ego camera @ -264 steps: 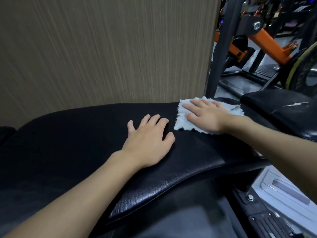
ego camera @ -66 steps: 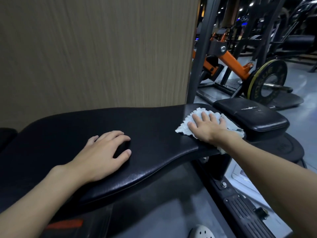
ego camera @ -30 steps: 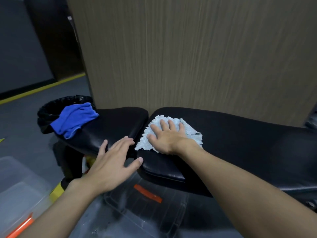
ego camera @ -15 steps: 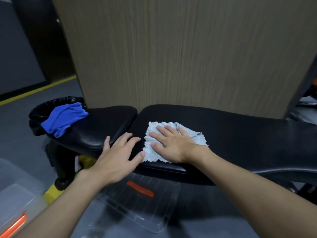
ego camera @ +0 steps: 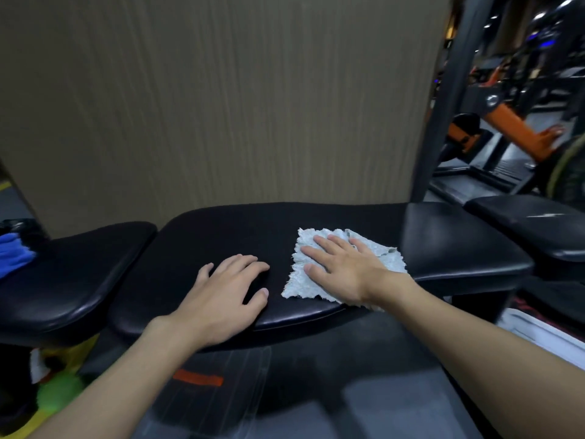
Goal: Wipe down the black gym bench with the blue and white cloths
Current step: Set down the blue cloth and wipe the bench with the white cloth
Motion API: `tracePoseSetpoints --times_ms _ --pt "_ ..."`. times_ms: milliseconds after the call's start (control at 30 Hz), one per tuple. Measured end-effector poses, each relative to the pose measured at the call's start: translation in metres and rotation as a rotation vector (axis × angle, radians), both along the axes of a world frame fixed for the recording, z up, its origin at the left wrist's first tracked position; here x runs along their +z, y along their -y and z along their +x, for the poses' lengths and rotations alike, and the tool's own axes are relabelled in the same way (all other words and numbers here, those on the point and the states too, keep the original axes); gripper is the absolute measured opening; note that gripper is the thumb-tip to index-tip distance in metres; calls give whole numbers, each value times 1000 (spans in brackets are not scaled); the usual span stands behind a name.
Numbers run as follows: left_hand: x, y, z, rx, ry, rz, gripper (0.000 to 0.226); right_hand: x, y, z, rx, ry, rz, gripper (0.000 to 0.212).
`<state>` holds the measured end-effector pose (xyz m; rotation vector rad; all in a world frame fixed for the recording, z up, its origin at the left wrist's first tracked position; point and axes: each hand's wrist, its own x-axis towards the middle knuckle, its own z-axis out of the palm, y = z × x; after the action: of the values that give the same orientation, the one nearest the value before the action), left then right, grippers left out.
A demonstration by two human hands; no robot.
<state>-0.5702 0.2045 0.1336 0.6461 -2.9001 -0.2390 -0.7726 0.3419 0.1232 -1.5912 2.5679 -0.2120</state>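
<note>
The black gym bench (ego camera: pixel 228 229) runs left to right in front of a wood-grain wall, with a separate seat pad (ego camera: pixel 72 267) at its left end. The white cloth (ego camera: pixel 304 274) lies spread on the long pad. My right hand (ego camera: pixel 345 267) presses flat on it with straight fingers. My left hand (ego camera: pixel 228 293) rests palm down on the bare pad just left of the cloth, fingers relaxed. The blue cloth (ego camera: pixel 14 255) shows at the far left edge, mostly cut off by the frame.
Another black pad (ego camera: pixel 459 245) adjoins the bench on the right, with a second one (ego camera: pixel 531 223) beyond. A dark upright post (ego camera: pixel 443 106) and orange gym machinery (ego camera: pixel 512 128) stand behind. A clear plastic bin with an orange mark (ego camera: pixel 199 380) sits on the floor below.
My right hand has slid the white cloth to the right along the long pad, away from the gap by the seat pad. My left hand followed onto the long pad.
</note>
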Motion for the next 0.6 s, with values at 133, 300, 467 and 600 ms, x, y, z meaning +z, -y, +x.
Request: tracePoseSetpoints --times_ms 133,300,467,600 --pt "4 -20 -35 -111 3 -9 47 2 -45 -42 -137 -27 -29 55" --pt "4 -45 -76 -204 -12 -3 45 -2 -105 -102 -333 -81 -53 56" --pt "-3 -57 -96 -222 -33 0 42 -4 -151 -143 -497 -94 -47 56" --pt "-3 -55 -97 -236 -40 0 50 -12 -166 -153 -645 -98 -64 60"
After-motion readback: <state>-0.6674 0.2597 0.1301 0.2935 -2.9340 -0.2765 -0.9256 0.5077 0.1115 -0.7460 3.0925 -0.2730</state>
